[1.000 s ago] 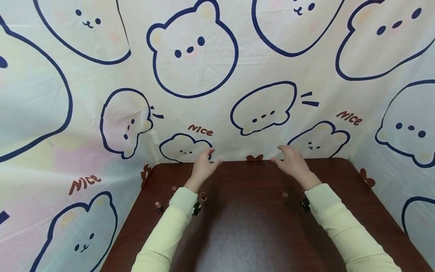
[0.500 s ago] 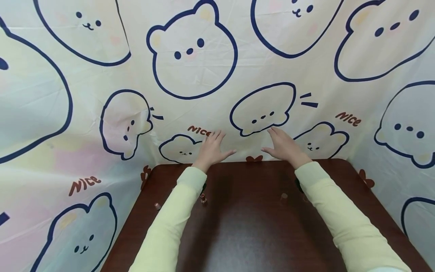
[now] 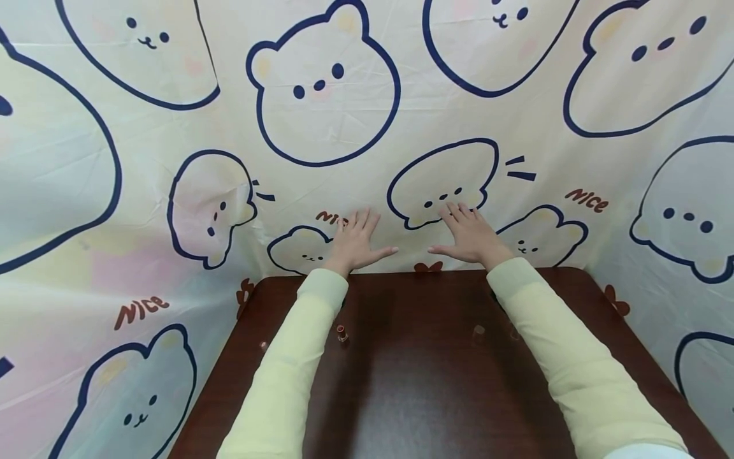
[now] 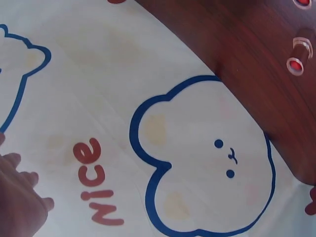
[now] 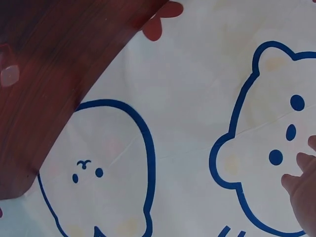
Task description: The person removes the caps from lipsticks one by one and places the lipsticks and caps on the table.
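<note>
In the head view my left hand point(image 3: 357, 245) is raised past the table's far edge, its fingers straight and spread and its thumb pointing inward. My right hand point(image 3: 471, 239) is held at much the same height, with fingers likewise spread. Neither holds anything; whether they touch the printed cloth point(image 3: 321, 140) behind them I cannot tell. Below, on the dark wooden table point(image 3: 413, 382), a small lipstick tube point(image 3: 342, 333) stands beside the left forearm. The left wrist view shows a similar tube point(image 4: 299, 55) with a red end. A clear cap point(image 3: 478, 333) stands near the right forearm.
Another small pinkish item point(image 3: 264, 346) is partly hidden behind the left sleeve. A clear piece point(image 5: 9, 74) lies on the table in the right wrist view. Cloth with bear outlines hangs behind the table and at both sides.
Both hands have risen and moved inward toward each other, over the far table edge. Their fingers have straightened and spread. The items on the table have not moved.
</note>
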A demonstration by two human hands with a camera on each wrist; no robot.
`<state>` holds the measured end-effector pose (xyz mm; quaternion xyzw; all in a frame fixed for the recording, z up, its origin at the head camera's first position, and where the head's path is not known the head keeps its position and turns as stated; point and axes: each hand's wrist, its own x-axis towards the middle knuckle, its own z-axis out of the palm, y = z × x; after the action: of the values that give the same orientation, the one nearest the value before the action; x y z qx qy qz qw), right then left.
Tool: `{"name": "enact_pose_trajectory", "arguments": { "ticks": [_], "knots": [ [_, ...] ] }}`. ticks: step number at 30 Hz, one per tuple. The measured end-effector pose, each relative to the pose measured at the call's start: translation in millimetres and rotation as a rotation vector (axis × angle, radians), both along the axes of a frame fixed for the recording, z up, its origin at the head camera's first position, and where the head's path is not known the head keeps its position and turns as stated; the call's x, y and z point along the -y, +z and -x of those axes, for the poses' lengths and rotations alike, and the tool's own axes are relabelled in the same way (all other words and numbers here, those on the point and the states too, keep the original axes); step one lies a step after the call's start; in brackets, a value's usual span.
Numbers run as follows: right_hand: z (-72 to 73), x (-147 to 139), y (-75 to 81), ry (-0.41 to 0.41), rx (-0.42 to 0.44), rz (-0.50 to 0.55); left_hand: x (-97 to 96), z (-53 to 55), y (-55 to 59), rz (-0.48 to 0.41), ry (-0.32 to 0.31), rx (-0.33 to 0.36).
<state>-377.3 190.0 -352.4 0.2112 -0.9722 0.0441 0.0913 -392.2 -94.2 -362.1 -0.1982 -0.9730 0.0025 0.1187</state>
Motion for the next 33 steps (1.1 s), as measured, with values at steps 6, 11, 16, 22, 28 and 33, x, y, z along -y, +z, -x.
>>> {"name": "enact_pose_trajectory", "arguments": {
  "ticks": [6,11,16,22,28,33],
  "knots": [
    [2.0,-4,-3.6,-0.012,0.008,-0.021,6.1,-1.6,2.1,0.010,-0.011,-0.002],
    [-0.4,-5,-3.5,-0.001,0.020,-0.018,13.4,-2.9,-0.5,0.029,0.000,-0.042],
    [-1.2,-7,-3.3,0.005,0.013,-0.029,16.9,-2.7,-1.5,0.060,0.016,-0.090],
    [1.7,-10,-5.3,0.003,-0.009,-0.055,16.9,-2.8,-1.8,0.068,0.016,-0.109],
    [2.3,-11,-4.9,0.009,0.008,-0.055,15.7,-3.4,-1.8,0.041,-0.005,-0.097],
    [-1.9,-12,-2.5,0.008,0.017,-0.066,15.7,-3.0,-1.4,0.038,-0.014,-0.085]
  ]
}}
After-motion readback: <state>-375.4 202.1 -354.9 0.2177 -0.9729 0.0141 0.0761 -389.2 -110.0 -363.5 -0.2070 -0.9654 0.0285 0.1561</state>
